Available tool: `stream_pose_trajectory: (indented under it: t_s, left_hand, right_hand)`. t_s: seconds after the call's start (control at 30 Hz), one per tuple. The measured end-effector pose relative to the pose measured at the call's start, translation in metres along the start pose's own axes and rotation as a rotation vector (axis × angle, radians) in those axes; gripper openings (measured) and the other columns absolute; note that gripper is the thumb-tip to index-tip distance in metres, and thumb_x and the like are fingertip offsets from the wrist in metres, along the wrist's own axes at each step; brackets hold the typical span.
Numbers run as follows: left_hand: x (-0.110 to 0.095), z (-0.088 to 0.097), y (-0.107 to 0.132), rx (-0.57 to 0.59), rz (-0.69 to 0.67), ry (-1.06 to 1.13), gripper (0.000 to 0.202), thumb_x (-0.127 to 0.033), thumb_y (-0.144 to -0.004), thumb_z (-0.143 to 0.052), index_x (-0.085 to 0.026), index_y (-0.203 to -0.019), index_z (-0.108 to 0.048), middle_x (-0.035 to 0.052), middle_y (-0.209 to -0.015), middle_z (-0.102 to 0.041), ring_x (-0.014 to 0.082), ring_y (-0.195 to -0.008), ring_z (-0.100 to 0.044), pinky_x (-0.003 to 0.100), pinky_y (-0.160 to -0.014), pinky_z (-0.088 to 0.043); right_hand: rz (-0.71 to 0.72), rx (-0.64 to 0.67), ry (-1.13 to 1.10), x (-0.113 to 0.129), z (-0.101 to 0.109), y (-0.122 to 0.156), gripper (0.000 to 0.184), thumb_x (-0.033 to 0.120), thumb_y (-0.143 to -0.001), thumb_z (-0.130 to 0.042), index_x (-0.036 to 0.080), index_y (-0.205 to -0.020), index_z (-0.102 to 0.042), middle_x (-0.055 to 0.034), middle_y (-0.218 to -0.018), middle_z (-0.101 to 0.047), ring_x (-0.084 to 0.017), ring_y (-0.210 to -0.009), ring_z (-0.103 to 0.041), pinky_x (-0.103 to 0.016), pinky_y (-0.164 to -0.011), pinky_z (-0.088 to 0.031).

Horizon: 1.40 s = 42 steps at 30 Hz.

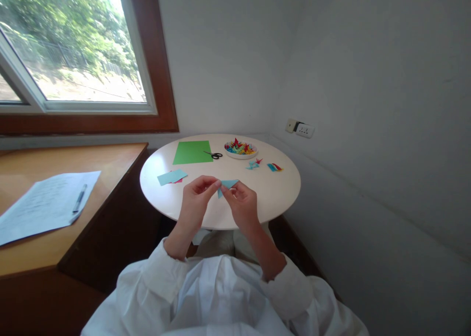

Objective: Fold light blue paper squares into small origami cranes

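Note:
A small piece of light blue folded paper (229, 183) is held between my two hands above the near half of the round white table (154, 193). My left hand (197, 193) pinches its left corner between thumb and fingertips. On the other side, my right hand (243, 196) grips it with the thumb in front and the fingers behind. The paper has a triangular shape with a point hanging down; parts of it are hidden by my fingers. To the left lie light blue paper sheets (172, 176) over a pinkish-red piece (178, 181).
At the back are a green sheet (191, 152), black-handled scissors (216, 155) and a white dish (241, 156) of colourful folded paper pieces. Small paper cranes (253, 165) and coloured folded pieces (274, 167) lie right. A wooden desk (121, 179) holds written paper (47, 198) and a pen (80, 198).

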<state>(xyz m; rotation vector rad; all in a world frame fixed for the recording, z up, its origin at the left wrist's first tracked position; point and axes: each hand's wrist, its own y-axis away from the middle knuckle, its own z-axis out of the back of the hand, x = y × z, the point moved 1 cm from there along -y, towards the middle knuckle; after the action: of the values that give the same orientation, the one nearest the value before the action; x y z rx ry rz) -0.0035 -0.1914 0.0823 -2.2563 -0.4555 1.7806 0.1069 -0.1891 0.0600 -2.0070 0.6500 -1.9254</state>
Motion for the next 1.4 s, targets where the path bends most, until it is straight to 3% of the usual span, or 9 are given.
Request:
stream_pose_trajectory:
  t_s: [0.3,0.53,0.67,0.8,0.93,1.1,1.27,1.33,1.4]
  left_hand:
    - [0.002,0.0,-0.001,-0.019,-0.008,-0.019,0.014,-0.027,-0.061,-0.071,-0.016,-0.069,-0.066,0.0001,-0.069,-0.064,0.0118,-0.067,-0.055,0.025,-0.065,-0.043]
    - [0.004,0.003,-0.003,-0.03,0.0,-0.055,0.014,-0.028,-0.06,-0.071,-0.016,-0.064,-0.065,-0.001,-0.062,-0.062,0.0114,-0.062,-0.053,0.025,-0.062,-0.042]
    - [0.004,0.002,-0.002,-0.046,0.007,-0.05,0.015,-0.029,-0.06,-0.071,-0.016,-0.064,-0.065,-0.0011,-0.06,-0.062,0.0115,-0.059,-0.053,0.025,-0.06,-0.041]
    - [0.004,0.001,0.0,0.03,0.039,-0.076,0.014,-0.029,-0.062,-0.069,-0.016,-0.065,-0.067,0.0002,-0.063,-0.064,0.0126,-0.062,-0.054,0.026,-0.062,-0.042]
    - [0.001,0.0,0.001,0.102,0.049,-0.116,0.017,-0.029,-0.065,-0.066,-0.015,-0.056,-0.062,-0.0011,-0.055,-0.058,0.0115,-0.058,-0.05,0.024,-0.06,-0.04]
    - [0.004,0.005,-0.003,0.044,0.016,-0.095,0.021,-0.031,-0.068,-0.064,-0.015,-0.055,-0.058,-0.0034,-0.052,-0.052,0.0091,-0.053,-0.046,0.023,-0.056,-0.037]
    - [0.008,0.011,-0.008,0.022,0.042,-0.07,0.019,-0.033,-0.067,-0.064,-0.015,-0.067,-0.063,-0.0015,-0.058,-0.057,0.0107,-0.058,-0.05,0.025,-0.062,-0.041]
    - [0.008,0.012,-0.008,0.017,0.043,-0.098,0.02,-0.033,-0.067,-0.063,-0.014,-0.075,-0.066,-0.0024,-0.055,-0.055,0.0104,-0.056,-0.049,0.025,-0.06,-0.04]
    - [0.006,0.011,-0.008,0.024,0.034,-0.147,0.023,-0.031,-0.068,-0.062,-0.013,-0.081,-0.067,-0.0037,-0.05,-0.051,0.0098,-0.053,-0.046,0.024,-0.056,-0.038]
  right_hand:
    - [0.001,-0.005,0.108,0.002,0.001,0.0,0.018,0.035,-0.072,-0.061,0.018,-0.069,-0.064,0.0011,-0.063,-0.061,-0.012,-0.06,-0.051,-0.026,-0.062,-0.041]
    - [-0.099,0.061,-0.04,-0.008,-0.003,-0.001,0.018,0.036,-0.069,-0.063,0.018,-0.072,-0.065,-0.0007,-0.069,-0.066,-0.015,-0.066,-0.058,-0.027,-0.062,-0.044]
    - [-0.077,0.072,0.054,-0.005,-0.002,0.0,0.015,0.032,-0.07,-0.061,0.018,-0.066,-0.064,-0.0003,-0.064,-0.065,-0.014,-0.062,-0.056,-0.027,-0.061,-0.042]
    - [-0.032,0.027,0.145,-0.003,0.001,0.0,0.017,0.03,-0.072,-0.059,0.018,-0.06,-0.063,0.0006,-0.06,-0.064,-0.013,-0.057,-0.053,-0.026,-0.059,-0.04]
    - [-0.099,0.071,-0.004,-0.007,0.0,0.0,0.015,0.032,-0.07,-0.062,0.018,-0.063,-0.064,-0.0005,-0.064,-0.066,-0.014,-0.061,-0.057,-0.028,-0.061,-0.044]
    - [-0.143,0.186,-0.113,-0.004,0.002,0.0,0.014,0.032,-0.069,-0.062,0.019,-0.067,-0.066,-0.0015,-0.066,-0.067,-0.016,-0.067,-0.061,-0.031,-0.068,-0.048]
    - [-0.039,0.019,-0.051,0.0,0.01,-0.002,0.014,0.031,-0.072,-0.06,0.019,-0.065,-0.06,-0.0003,-0.063,-0.061,-0.014,-0.064,-0.058,-0.029,-0.063,-0.047]
    - [0.078,-0.034,-0.023,0.002,0.014,-0.003,0.007,0.027,-0.073,-0.06,0.02,-0.073,-0.06,-0.0017,-0.075,-0.06,-0.015,-0.076,-0.058,-0.028,-0.067,-0.048]
    - [0.206,0.003,0.0,0.004,0.017,-0.004,0.015,0.023,-0.072,-0.059,0.022,-0.087,-0.06,-0.0048,-0.096,-0.058,-0.017,-0.094,-0.055,-0.029,-0.073,-0.048]
